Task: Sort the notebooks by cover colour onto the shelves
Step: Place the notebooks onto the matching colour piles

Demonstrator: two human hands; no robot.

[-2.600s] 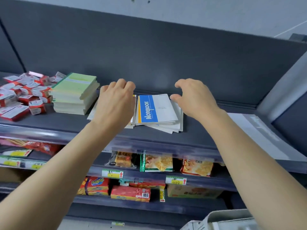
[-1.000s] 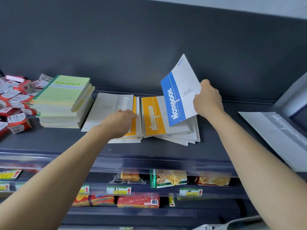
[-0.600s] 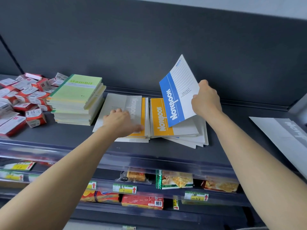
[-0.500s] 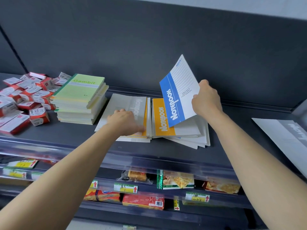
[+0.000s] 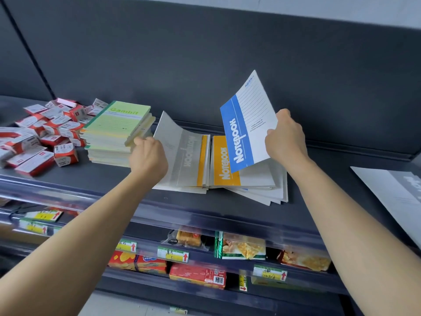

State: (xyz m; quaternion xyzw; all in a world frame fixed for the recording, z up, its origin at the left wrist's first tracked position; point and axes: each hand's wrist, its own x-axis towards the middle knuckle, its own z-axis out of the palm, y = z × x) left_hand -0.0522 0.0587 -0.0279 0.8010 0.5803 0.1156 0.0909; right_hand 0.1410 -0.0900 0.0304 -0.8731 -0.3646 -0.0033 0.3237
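Observation:
My right hand (image 5: 283, 137) grips a blue notebook (image 5: 247, 124) by its right edge and holds it tilted up above the right pile. An orange notebook (image 5: 224, 161) tops that pile (image 5: 262, 183) on the dark top shelf (image 5: 109, 181). My left hand (image 5: 149, 156) pinches the left edge of a grey notebook (image 5: 177, 153) and lifts it off the left pile, so the cover curls upward. Beneath it an orange cover (image 5: 201, 160) shows. A stack of green Gambit notebooks (image 5: 116, 128) stands to the left.
Several small red and white boxes (image 5: 38, 133) lie heaped at the shelf's left end. Another grey notebook (image 5: 394, 192) lies flat at the far right. Lower shelves hold snack packets (image 5: 243, 247) behind yellow price tags (image 5: 172, 254). A dark back panel rises behind the shelf.
My left hand slid from the middle of the grey notebook to its left edge and raised that edge. My right hand keeps the blue notebook lifted in about the same place.

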